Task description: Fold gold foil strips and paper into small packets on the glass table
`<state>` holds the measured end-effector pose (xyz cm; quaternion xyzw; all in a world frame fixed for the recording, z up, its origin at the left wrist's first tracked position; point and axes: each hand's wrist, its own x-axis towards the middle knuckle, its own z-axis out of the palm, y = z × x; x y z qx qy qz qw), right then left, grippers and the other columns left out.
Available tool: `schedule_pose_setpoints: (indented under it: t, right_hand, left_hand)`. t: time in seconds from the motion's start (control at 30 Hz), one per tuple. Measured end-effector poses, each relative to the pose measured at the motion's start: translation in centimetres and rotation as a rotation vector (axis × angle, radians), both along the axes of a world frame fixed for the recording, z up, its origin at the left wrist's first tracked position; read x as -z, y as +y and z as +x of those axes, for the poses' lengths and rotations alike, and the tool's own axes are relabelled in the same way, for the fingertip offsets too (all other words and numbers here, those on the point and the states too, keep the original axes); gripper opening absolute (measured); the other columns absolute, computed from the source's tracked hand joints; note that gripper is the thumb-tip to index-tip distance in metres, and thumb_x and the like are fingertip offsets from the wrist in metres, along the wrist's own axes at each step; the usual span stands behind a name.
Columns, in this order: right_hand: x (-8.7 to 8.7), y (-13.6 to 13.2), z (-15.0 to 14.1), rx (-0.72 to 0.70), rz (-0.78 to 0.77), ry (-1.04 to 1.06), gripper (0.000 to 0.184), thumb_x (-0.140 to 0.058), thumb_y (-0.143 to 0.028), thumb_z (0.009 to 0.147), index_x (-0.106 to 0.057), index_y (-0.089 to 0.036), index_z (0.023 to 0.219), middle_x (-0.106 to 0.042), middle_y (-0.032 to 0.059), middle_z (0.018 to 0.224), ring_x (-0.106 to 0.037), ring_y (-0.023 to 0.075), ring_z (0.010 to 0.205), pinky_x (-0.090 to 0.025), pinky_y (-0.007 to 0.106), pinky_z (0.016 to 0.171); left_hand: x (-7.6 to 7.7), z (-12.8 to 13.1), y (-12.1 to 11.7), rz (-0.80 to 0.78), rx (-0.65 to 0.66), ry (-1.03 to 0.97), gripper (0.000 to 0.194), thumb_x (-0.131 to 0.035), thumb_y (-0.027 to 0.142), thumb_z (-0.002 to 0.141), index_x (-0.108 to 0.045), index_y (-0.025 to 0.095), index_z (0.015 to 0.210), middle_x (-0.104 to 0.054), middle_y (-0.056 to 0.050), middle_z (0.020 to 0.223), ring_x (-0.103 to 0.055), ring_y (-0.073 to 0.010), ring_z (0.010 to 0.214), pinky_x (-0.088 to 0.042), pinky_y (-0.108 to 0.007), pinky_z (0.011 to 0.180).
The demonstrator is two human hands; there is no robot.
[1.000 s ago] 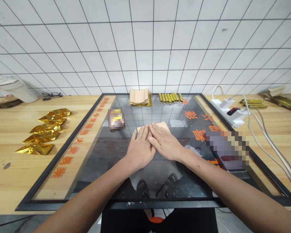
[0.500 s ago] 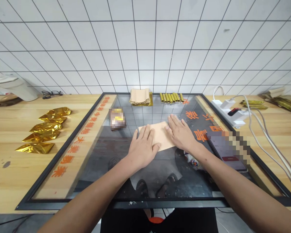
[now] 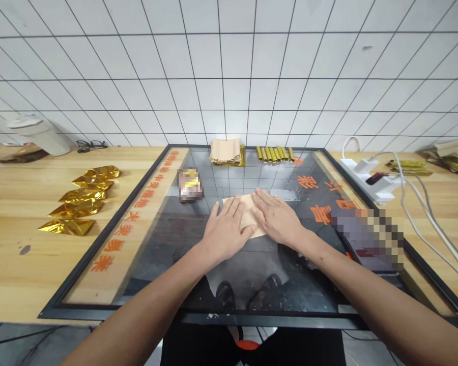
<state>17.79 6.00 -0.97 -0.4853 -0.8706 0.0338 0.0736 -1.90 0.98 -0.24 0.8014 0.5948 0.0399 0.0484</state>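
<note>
As left hand (image 3: 227, 229) and right hand (image 3: 277, 218) press flat on paper (image 3: 248, 216), they've moved closer.

The one view is worn on the person's head and looks forward and down from above the bench's near edge. Its wide lens takes in the wooden bench (image 3: 19, 269) from side to side, with the black-framed glass panel (image 3: 99, 311) filling the middle. The white tiled wall (image 3: 229, 71) takes up the upper half of the frame. The left hand (image 3: 226, 231) and right hand (image 3: 278, 218) sit near the centre, close below the camera, with the forearms (image 3: 137, 300) entering from the bottom corners. A strip of the floor (image 3: 23, 343) shows along the bottom edge.
</note>
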Motion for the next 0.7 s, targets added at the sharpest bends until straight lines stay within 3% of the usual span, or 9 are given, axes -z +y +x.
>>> schedule_pose_setpoints:
  t: [0.3, 0.43, 0.57, 0.7]
  right_hand:
    - [-0.7, 0.2, 1.0, 0.148, -0.001, -0.115, 0.066, -0.021, -0.041, 0.114, -0.039, -0.009, 0.169, -0.03, 0.0144, 0.178, -0.03, 0.0295, 0.166, -0.022, 0.059, 0.134]
    - [-1.2, 0.3, 1.8, 0.209, 0.045, -0.037, 0.066, -0.022, -0.04, 0.114, -0.041, -0.006, 0.168, -0.033, 0.0169, 0.177, -0.03, 0.0317, 0.166, -0.022, 0.059, 0.134]
    - [-2.1, -1.0, 0.9, 0.011, 0.075, 0.211, 0.071, -0.024, -0.047, 0.114, -0.035, -0.003, 0.17, -0.025, 0.0166, 0.18, -0.023, 0.0286, 0.168, -0.023, 0.051, 0.136]
    - [-2.0, -3.1, -1.3, -0.205, -0.128, 0.374, 0.077, -0.025, -0.057, 0.114, -0.03, -0.006, 0.172, -0.024, 0.016, 0.18, -0.021, 0.023, 0.168, -0.022, 0.046, 0.137]
  left_hand:
    - [-0.3, -0.4, 0.3, -0.063, -0.015, -0.011, 0.085, -0.032, 0.07, 0.108, -0.03, 0.015, 0.173, -0.014, -0.01, 0.183, -0.017, -0.0309, 0.17, -0.015, -0.058, 0.137]
    - [-0.4, -0.3, 0.5, -0.057, -0.02, -0.013, 0.084, -0.033, 0.069, 0.108, -0.032, 0.016, 0.172, -0.016, -0.011, 0.182, -0.017, -0.0321, 0.17, -0.017, -0.058, 0.137]
    - [-0.2, -0.2, 0.5, -0.053, -0.022, -0.015, 0.085, -0.028, 0.071, 0.108, -0.032, 0.014, 0.172, -0.016, -0.011, 0.182, -0.016, -0.0319, 0.17, -0.016, -0.058, 0.137]
    - [-0.1, -0.2, 0.5, -0.054, -0.011, 0.007, 0.074, -0.027, 0.052, 0.111, -0.021, 0.014, 0.175, -0.014, -0.01, 0.183, -0.015, -0.0305, 0.171, -0.016, -0.059, 0.137]
